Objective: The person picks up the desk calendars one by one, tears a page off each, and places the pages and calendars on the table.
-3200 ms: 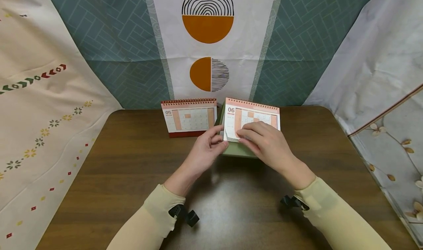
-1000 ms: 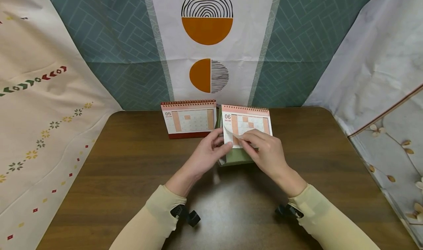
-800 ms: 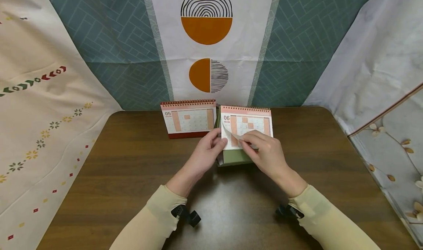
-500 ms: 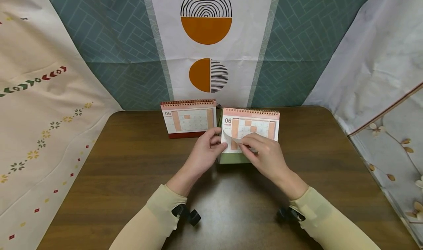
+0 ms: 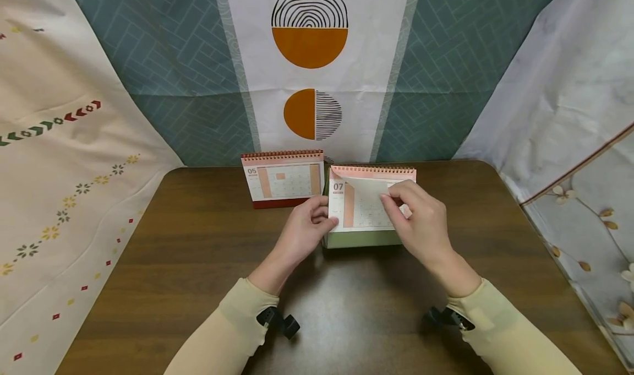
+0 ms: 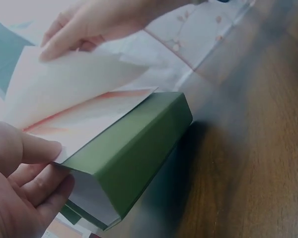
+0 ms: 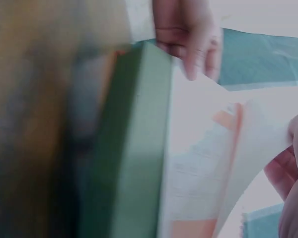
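Observation:
A desk calendar with a green stand (image 5: 366,239) stands upright near the back of the table, its 07 page (image 5: 364,212) showing. At its left edge, my left hand (image 5: 303,223) grips the calendar, thumb on the lower left corner of the pages and fingers behind, as the left wrist view shows. My right hand (image 5: 421,218) pinches a lifted calendar page (image 6: 74,84) between thumb and fingers. That page curls up and away from the spiral-bound stack, its pale back side showing in both wrist views. The 07 page's right part is hidden behind my right hand.
Close on the left stands a second desk calendar (image 5: 289,179) with a red base, turned to 05. The brown wooden table (image 5: 198,254) has patterned cloth hangings behind it and at both sides. A teal curtain (image 5: 188,110) rises just behind the calendars.
The right hand has lifted the 06 page up and rightward, uncovering 07 beneath. Earlier it moved from the page's surface to pinching its curled corner. The left hand stays at the calendar's left edge.

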